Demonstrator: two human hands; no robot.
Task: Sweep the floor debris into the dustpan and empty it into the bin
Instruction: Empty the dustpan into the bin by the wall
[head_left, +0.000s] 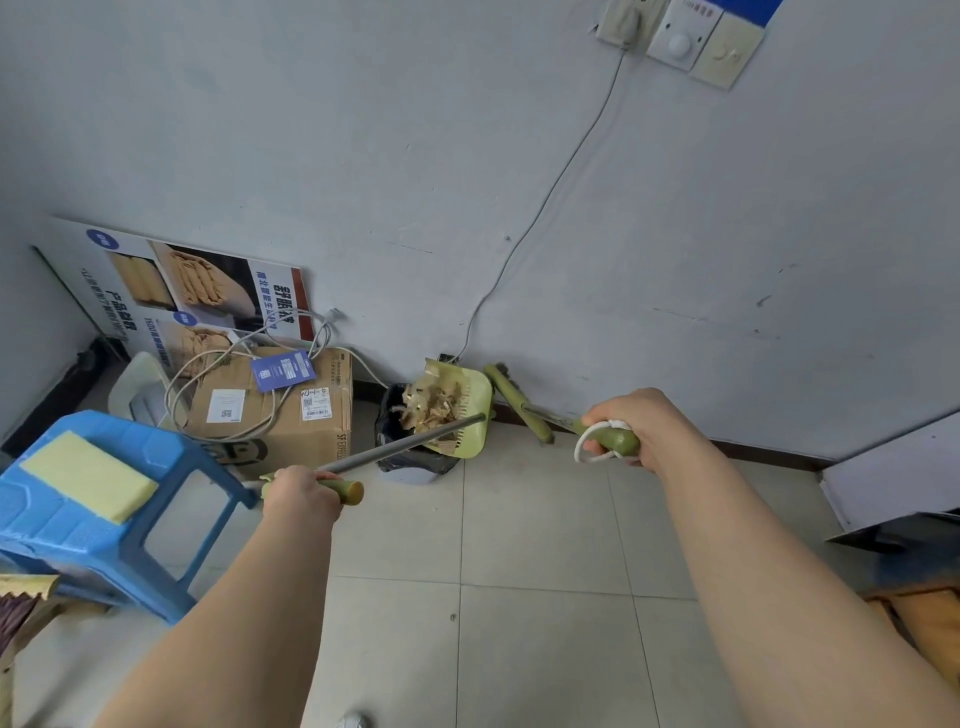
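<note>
Fingers of the left hand (301, 493) wrap tight round the green grip of the dustpan's pole (405, 444). At its 9 o'clock stands a blue stool (156, 467) with a yellow sponge (88, 475) on the seat. At its 11 o'clock sits a box (280, 415) draped with cables (208, 364). The pole runs toward 2 o'clock to the dustpan (480, 395), which is held tilted over the bin (415, 467). Debris (431, 408) is heaped in the pan, right above the bin's black-lined mouth. At the dustpan's 3 o'clock the broom (514, 397) has its head by the foot of the wall. Its handle leads toward 4 o'clock into the right hand (634, 423). That hand's fingers are curled firmly round the green end, and a white loop (587, 452) hangs from it.
</note>
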